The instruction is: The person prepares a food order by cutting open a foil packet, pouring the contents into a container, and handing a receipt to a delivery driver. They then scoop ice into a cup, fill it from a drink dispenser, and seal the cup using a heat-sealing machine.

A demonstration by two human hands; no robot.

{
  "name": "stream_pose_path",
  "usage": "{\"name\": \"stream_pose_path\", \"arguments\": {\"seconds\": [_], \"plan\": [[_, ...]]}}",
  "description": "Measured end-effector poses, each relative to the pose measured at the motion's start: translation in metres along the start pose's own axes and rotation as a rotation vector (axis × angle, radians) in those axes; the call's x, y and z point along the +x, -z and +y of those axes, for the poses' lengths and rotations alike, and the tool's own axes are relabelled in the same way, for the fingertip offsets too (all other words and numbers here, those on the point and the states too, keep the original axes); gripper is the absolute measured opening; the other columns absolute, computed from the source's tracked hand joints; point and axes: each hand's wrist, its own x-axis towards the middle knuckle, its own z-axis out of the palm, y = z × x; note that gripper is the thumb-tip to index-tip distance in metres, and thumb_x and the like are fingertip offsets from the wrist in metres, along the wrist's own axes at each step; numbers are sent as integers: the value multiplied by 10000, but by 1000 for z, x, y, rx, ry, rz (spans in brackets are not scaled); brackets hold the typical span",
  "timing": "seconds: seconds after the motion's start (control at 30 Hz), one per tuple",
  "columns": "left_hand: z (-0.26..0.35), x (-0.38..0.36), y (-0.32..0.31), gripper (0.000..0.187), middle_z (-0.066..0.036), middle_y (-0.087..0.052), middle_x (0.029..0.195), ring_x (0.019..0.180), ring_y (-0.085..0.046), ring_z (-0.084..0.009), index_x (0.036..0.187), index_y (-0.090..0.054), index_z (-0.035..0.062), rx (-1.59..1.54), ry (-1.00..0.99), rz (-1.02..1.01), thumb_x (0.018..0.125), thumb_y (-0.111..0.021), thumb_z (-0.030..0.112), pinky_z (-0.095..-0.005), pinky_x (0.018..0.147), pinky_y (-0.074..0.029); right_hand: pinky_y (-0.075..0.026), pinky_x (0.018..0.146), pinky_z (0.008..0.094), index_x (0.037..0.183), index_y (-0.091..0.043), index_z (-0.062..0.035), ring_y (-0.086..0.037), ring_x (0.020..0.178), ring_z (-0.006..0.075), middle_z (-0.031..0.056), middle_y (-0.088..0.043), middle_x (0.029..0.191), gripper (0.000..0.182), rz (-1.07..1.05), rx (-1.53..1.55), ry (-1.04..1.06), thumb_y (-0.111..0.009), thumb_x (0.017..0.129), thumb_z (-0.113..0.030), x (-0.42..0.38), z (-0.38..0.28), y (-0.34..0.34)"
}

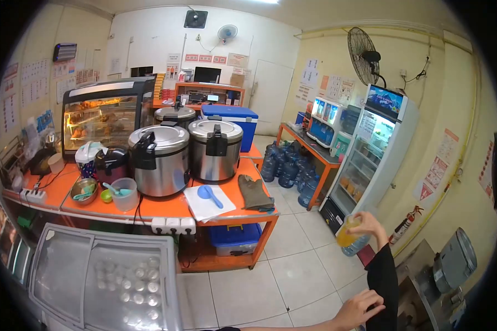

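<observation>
My right hand (365, 225), at the end of a black sleeve (382, 278), grips the top of a clear container (347, 233) with yellow-orange contents. The container is upright, in front of the lower part of the glass-door fridge (361, 149). Lower down, my left hand (360, 310) reaches across from the bottom edge with its forearm bare. Its fingers are bent and close together against the black sleeve of my right arm, and they appear to pinch the cloth.
An orange table (165, 208) at left bears large steel cookers (161, 165), bowls and a blue paddle (210, 196). A chest freezer (102, 276) stands in front. Water bottles (288, 174) stand on the tiled floor. A steel counter (417, 276) is at lower right.
</observation>
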Motion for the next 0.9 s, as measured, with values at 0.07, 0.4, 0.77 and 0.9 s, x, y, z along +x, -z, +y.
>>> {"name": "stream_pose_path", "arguments": {"seconds": [0.07,0.4,0.77,0.9], "plan": [[-43,37,-7,155,-99,-584,910,850,-551,-281,839,-592,83,-29,32,-13,792,-627,227,-381,698,-453,-510,732,363,1101,-568,6,-618,876,250,153,-634,945,870,16,77,-105,-807,424,-487,59,73,8],[-311,190,18,237,-122,-560,1015,922,-547,-276,991,-554,84,-85,318,-49,810,-630,217,-372,751,-451,-480,553,331,1065,-555,18,-592,653,212,134,-596,826,796,63,214,64,-821,440,-398,312,258,13],[-628,380,204,457,-157,-513,1183,1052,-531,-289,1248,-469,97,259,563,154,831,-627,200,-370,852,-449,-419,608,246,1194,-500,-57,-503,664,124,64,-556,954,930,-62,490,410,-868,398,-366,541,217,-36],[-692,510,244,775,-132,-440,1273,1180,-447,-234,1308,-342,31,301,556,102,687,-768,213,-345,991,-357,-405,558,239,1165,-521,-61,-462,612,88,45,-567,899,887,-129,656,461,-886,407,-341,655,207,-52]]}}
